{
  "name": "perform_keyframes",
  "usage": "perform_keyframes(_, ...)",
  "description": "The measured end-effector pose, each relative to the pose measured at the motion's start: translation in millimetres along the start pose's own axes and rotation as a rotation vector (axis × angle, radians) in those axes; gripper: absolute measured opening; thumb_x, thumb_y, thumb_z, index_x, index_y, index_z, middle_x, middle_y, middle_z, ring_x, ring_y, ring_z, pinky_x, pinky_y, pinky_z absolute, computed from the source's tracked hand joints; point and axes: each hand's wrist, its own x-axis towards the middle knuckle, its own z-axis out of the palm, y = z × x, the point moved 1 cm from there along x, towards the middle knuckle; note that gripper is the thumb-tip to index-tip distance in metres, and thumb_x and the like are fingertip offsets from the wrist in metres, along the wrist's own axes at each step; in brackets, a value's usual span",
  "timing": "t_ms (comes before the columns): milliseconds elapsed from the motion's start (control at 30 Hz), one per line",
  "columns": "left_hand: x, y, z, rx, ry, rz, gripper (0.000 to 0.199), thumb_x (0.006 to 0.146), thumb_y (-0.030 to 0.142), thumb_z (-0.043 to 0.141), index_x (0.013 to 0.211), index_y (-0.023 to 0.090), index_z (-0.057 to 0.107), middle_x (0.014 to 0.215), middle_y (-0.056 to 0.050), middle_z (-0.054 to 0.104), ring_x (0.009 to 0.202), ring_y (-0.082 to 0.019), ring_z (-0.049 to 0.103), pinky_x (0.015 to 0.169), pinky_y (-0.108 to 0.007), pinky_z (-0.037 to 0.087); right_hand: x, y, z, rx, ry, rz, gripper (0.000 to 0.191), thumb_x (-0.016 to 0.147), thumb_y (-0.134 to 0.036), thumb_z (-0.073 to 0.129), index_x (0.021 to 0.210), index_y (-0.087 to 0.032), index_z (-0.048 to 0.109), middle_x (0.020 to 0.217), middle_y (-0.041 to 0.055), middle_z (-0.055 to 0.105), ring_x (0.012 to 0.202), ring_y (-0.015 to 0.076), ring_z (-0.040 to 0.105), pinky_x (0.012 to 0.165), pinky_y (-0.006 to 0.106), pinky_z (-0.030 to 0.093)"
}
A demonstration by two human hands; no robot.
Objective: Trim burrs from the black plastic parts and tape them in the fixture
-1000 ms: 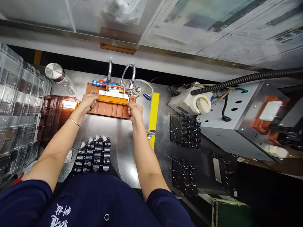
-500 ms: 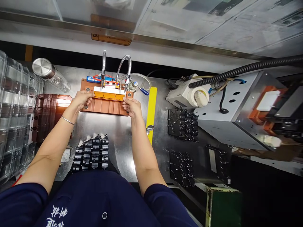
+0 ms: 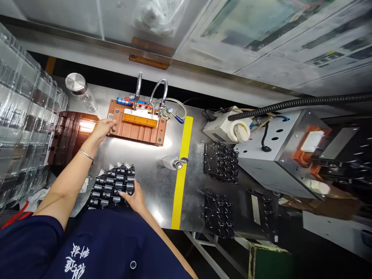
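A copper-coloured fixture (image 3: 139, 135) lies at the back of the metal bench, with an orange perforated strip (image 3: 140, 120) and a white bar across it. Two bendable metal hoses (image 3: 166, 91) arch down to it. My left hand (image 3: 105, 128) is at the fixture's left edge, fingers curled together; whatever they pinch is hidden. Near my body stand rows of black ribbed parts (image 3: 109, 184). Around the right end of these rows my right hand (image 3: 135, 197) is closed, thumb on the near side and fingers on the far side of a part.
A glass bottle (image 3: 83, 93) and stacked clear trays (image 3: 26, 104) stand left. A yellow strip (image 3: 182, 170) crosses the bench beside a small metal-capped container (image 3: 173, 162). Further right are more black parts (image 3: 221, 161) and a grey machine (image 3: 261, 155) with a black hose.
My right hand has left the orange strip's right end and come down to the black parts. My left hand has let go of the strip's left end and shifted to the fixture's edge.
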Motion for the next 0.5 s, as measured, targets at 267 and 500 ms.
perform_keyframes(267, -74.1, -12.4, 12.0, 0.368, 0.15, 0.612, 0.029, 0.084, 0.032, 0.059, 0.11, 0.021, 0.064, 0.116, -0.01, 0.064, 0.11, -0.022, 0.058, 0.093, -0.032, 0.046, 69.8, -75.6, -58.7, -0.404, 0.203, -0.363, 0.04, 0.079, -0.031, 0.061, 0.118, -0.023, 0.062, 0.117, 0.009, 0.067, 0.11, 0.0292, 0.06, 0.098, 0.045, 0.045)
perform_keyframes(500, -57.5, -33.6, 44.4, 0.933, -0.067, 1.033, 0.027, 0.09, 0.026, 0.051, 0.113, 0.021, 0.064, 0.125, -0.015, 0.062, 0.122, -0.029, 0.052, 0.106, -0.053, 0.032, 157.7, -121.9, -28.9, -0.898, 0.092, -0.754, 0.043, 0.091, -0.013, 0.039, 0.13, -0.019, 0.055, 0.141, 0.011, 0.051, 0.137, 0.0266, 0.037, 0.113, 0.055, 0.023)
